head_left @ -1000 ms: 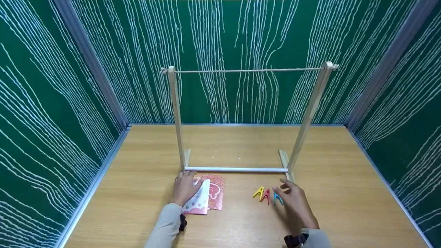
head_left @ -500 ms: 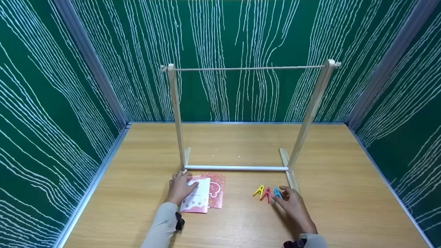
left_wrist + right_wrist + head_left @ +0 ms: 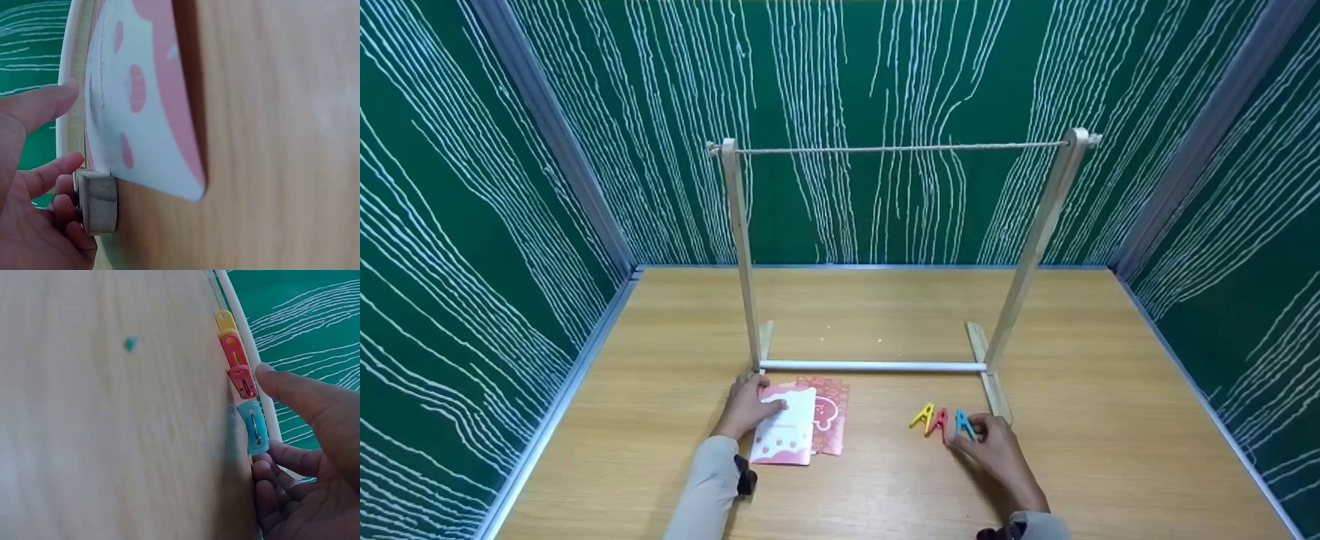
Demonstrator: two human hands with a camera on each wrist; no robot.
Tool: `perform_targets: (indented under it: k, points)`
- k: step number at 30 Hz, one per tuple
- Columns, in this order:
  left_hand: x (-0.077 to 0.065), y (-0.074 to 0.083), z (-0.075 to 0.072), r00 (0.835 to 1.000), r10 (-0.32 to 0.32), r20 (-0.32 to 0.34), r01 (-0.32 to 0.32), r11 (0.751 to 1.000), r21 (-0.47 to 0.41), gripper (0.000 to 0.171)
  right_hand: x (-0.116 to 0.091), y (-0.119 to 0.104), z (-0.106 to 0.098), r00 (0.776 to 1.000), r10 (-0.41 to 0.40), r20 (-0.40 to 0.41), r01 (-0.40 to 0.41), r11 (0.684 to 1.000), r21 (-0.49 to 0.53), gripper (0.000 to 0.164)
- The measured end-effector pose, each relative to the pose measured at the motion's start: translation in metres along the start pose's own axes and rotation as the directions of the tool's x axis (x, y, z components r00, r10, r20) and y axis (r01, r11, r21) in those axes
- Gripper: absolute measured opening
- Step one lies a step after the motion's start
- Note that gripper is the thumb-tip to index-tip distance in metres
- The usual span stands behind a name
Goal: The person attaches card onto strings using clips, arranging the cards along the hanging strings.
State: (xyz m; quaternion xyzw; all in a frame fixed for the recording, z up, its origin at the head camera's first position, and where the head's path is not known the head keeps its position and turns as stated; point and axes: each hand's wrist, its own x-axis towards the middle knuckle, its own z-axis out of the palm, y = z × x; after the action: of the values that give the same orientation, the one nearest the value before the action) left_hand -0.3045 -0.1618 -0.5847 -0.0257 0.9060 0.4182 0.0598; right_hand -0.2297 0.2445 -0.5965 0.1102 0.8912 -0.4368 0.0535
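Note:
In the head view my left hand (image 3: 744, 405) is at the left edge of a white card (image 3: 782, 431) with pink borders and strawberry prints. The thumb reaches over the card's upper part. A red patterned card (image 3: 831, 421) lies partly beneath it. In the left wrist view the fingertips rest at the wooden foot (image 3: 102, 203) of a stand, with the thumb held apart. My right hand (image 3: 997, 451) is beside a blue clothespin (image 3: 962, 422), fingertips right at one end, thumb spread away from it in the right wrist view. Red (image 3: 939, 423) and yellow (image 3: 922, 418) clothespins lie to its left.
The wooden stand has two tall posts (image 3: 1039, 236), a rope (image 3: 900, 148) tied across the top and a white bar (image 3: 874, 366) low down. Small white specks dot the table (image 3: 877, 307) behind the bar. Green walls (image 3: 885, 217) with white streaks enclose the table.
My left hand has slid a little left, uncovering more of the white card. The right hand has come lower, and its fingers have closed in beside the blue clothespin.

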Motion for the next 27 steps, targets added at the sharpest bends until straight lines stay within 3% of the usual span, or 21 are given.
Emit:
perform_targets:
  k: [8, 12, 19, 27]
  points:
    - [0.003, 0.004, -0.011, 0.993, 0.027, 0.112, -0.034, 0.997, 0.066, 0.055, 0.001, 0.001, 0.003, 1.0, -0.003, -0.015, 0.003, 1.0, -0.006, 0.056]
    - [0.005, 0.006, -0.015, 0.987, -0.006, 0.158, -0.007, 0.996, 0.085, 0.057, 0.001, 0.001, 0.005, 1.0, -0.005, -0.022, 0.005, 1.0, 0.002, 0.052]
    - [0.005, 0.007, -0.014, 0.985, -0.054, 0.163, 0.038, 0.994, 0.099, 0.052, 0.0, 0.001, 0.007, 0.999, -0.029, -0.039, 0.029, 1.0, 0.004, 0.051]
    - [0.004, 0.013, -0.013, 0.988, -0.026, 0.155, 0.005, 0.991, 0.132, 0.051, -0.003, 0.002, 0.009, 0.998, -0.025, -0.058, 0.025, 1.0, -0.01, 0.05]
